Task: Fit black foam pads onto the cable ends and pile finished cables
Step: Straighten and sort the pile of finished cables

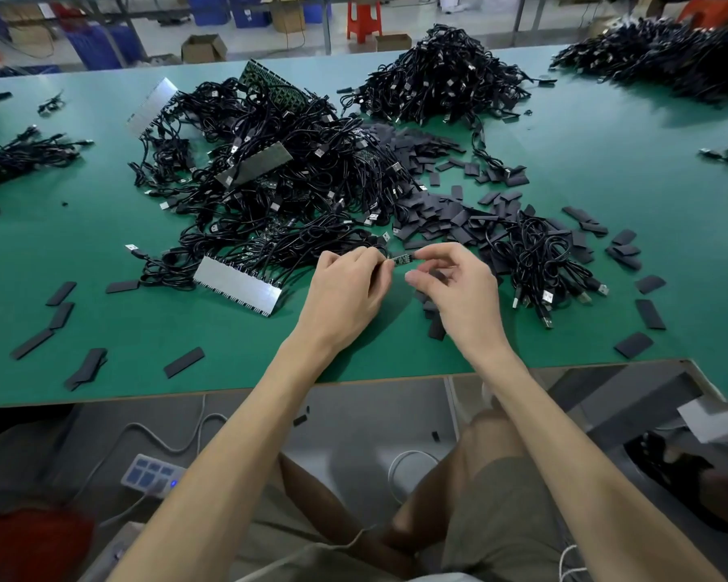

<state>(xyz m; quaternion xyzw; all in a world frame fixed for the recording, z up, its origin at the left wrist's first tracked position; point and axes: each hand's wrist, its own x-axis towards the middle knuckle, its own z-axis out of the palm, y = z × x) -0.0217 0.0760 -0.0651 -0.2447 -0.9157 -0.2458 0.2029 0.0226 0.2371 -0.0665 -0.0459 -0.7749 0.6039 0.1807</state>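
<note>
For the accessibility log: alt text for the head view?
The left hand and right hand pinch a small green circuit board at a cable end between them, over a green table. Heaps of tangled black USB cables and scattered black foam pads lie beyond.

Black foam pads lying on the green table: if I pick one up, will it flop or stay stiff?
Probably bendy: one foam pad looks folded over itself. Likely light too: another pad is a thin flat strip. Pushed, it should slide on the green table, not roll.
</note>
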